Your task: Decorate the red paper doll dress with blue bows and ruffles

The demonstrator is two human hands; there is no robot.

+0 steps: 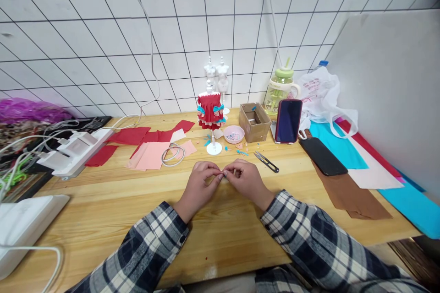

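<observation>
Both hands (201, 185) (246, 179) pinch; bag (325, 94) lettering (311, 84) illegible.

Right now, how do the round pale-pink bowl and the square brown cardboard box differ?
The round pale-pink bowl is low and shallow; the square brown cardboard box stands taller. The bowl has a curved rim, the box straight edges. The bowl sits to the left, the box to the right. Both are open-topped and rest on the wooden table.
</observation>
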